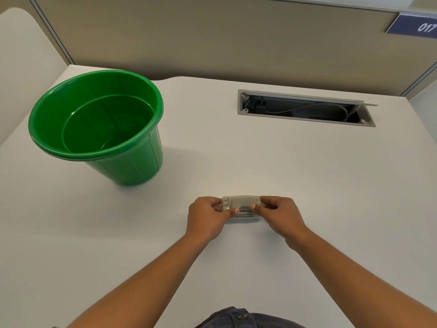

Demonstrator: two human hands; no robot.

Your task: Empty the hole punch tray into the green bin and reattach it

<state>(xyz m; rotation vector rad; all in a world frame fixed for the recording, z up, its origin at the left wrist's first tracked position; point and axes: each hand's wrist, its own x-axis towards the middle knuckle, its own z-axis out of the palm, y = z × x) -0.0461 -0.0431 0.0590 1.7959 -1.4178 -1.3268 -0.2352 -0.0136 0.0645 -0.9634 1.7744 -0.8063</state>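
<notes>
The hole punch [241, 207] is gripped at its ends by the left hand [208, 217] and right hand [280, 215], its long axis lying left to right, near the green bin [99, 124]. "017" is read on a blue sign [415, 25] far beyond the bin.

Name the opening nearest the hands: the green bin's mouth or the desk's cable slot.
The cable slot, directly beyond the right hand; the green bin stands farther left.

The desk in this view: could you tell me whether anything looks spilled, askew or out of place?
Nothing spilled. The green bin stands upright, and both hands hold the hole punch. The one oddity is the cable hatch, open with wiring exposed.
</notes>
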